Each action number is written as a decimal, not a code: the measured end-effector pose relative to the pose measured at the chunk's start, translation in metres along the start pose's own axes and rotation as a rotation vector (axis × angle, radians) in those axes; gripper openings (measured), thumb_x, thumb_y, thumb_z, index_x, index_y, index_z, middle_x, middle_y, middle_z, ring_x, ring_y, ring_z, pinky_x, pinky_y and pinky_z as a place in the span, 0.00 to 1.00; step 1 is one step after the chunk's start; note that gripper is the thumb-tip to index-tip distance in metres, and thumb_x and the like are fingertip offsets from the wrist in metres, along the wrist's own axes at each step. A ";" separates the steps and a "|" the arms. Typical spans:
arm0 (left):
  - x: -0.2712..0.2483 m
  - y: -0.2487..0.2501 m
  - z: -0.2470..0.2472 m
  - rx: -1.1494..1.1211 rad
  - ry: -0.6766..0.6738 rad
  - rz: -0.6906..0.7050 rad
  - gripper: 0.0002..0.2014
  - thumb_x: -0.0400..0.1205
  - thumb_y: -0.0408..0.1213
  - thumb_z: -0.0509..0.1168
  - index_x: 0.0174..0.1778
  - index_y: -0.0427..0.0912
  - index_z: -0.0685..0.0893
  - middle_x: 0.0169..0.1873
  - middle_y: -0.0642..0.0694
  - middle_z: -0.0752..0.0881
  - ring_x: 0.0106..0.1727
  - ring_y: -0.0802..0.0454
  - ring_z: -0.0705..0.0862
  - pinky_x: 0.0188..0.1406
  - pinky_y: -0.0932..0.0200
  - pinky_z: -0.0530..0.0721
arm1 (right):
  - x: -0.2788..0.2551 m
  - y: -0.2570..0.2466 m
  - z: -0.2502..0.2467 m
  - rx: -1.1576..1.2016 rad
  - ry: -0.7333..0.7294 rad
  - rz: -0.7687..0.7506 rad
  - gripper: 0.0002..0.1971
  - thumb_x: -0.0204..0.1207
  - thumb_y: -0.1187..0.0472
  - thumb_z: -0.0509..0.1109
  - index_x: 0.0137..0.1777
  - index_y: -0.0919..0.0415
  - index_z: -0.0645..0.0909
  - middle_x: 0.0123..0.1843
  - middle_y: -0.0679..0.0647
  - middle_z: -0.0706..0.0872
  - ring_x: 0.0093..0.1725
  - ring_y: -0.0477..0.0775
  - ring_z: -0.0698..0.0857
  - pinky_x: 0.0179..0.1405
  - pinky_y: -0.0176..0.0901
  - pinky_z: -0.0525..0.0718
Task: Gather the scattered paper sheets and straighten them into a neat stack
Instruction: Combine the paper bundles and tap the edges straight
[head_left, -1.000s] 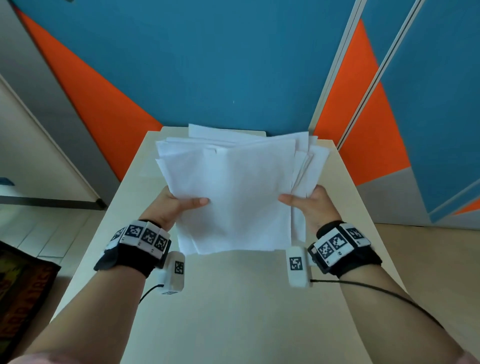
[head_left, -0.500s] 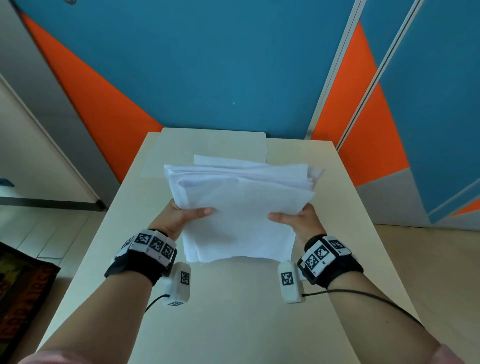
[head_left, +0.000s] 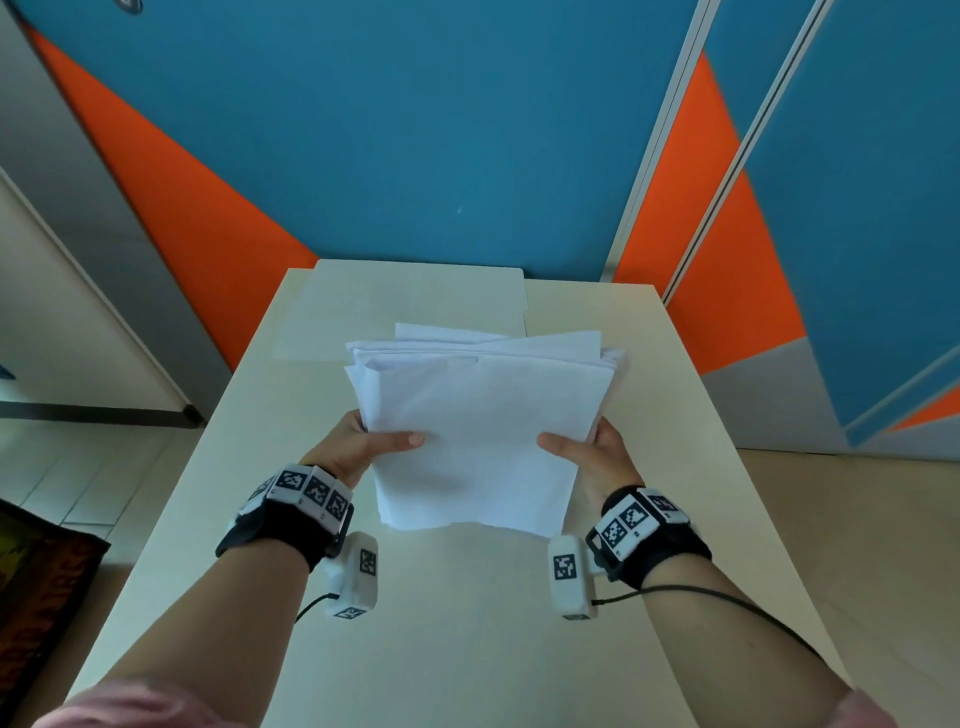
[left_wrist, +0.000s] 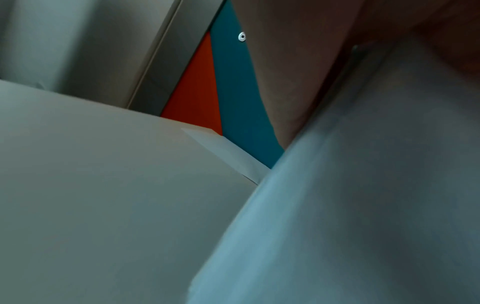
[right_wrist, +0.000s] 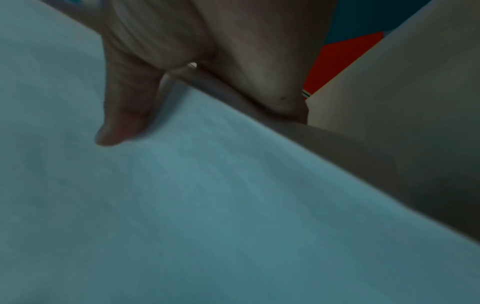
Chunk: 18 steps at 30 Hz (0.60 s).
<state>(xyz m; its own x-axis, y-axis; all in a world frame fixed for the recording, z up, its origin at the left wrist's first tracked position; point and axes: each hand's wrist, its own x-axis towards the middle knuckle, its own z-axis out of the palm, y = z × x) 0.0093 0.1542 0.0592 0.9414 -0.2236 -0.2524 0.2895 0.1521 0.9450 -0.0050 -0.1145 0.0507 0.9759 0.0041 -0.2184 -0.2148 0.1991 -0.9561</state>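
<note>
A bundle of white paper sheets (head_left: 478, 426) stands tilted above the cream table (head_left: 467, 623), its lower edge near the tabletop. Its upper edges are uneven, with a few sheets sticking out at the top and right. My left hand (head_left: 363, 447) grips the bundle's left side, thumb across the front sheet. On the other side my right hand (head_left: 587, 452) holds it the same way. The fingers behind the sheets are hidden. The paper (left_wrist: 363, 205) fills the right of the left wrist view. In the right wrist view my thumb presses on the paper (right_wrist: 207, 195).
A pale flat board or mat (head_left: 415, 306) lies at the table's far end against the blue and orange wall (head_left: 415, 130). A dark patterned rug (head_left: 36, 597) lies on the floor at the left. Tiled floor shows on both sides of the table.
The bundle has come down and toward me with both hands. Its splayed sheets have drawn closer together, and the far end of the table now shows.
</note>
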 end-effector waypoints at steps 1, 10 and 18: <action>0.000 -0.001 -0.001 0.008 0.009 -0.008 0.36 0.38 0.43 0.87 0.45 0.46 0.90 0.49 0.46 0.92 0.57 0.43 0.87 0.57 0.46 0.84 | -0.001 0.001 -0.003 -0.014 0.009 -0.004 0.18 0.61 0.74 0.77 0.50 0.59 0.83 0.48 0.54 0.91 0.48 0.55 0.89 0.47 0.47 0.86; -0.005 0.017 0.009 0.043 -0.015 0.155 0.34 0.43 0.47 0.86 0.48 0.55 0.89 0.51 0.50 0.91 0.53 0.52 0.89 0.48 0.56 0.87 | -0.014 -0.012 -0.003 -0.081 0.048 -0.065 0.15 0.63 0.74 0.77 0.50 0.62 0.85 0.46 0.54 0.91 0.47 0.52 0.90 0.47 0.41 0.87; -0.016 0.041 0.032 -0.031 0.281 0.447 0.31 0.59 0.52 0.72 0.59 0.60 0.75 0.56 0.44 0.83 0.52 0.55 0.85 0.54 0.61 0.83 | -0.018 -0.038 0.004 -0.082 0.049 -0.192 0.28 0.63 0.82 0.73 0.62 0.64 0.75 0.49 0.54 0.86 0.44 0.43 0.89 0.38 0.37 0.86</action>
<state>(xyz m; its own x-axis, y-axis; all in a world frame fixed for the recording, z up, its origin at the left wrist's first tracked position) 0.0007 0.1330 0.1090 0.9829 0.1360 0.1240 -0.1502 0.2033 0.9675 -0.0140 -0.1178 0.0916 0.9965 -0.0746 -0.0377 -0.0293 0.1113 -0.9934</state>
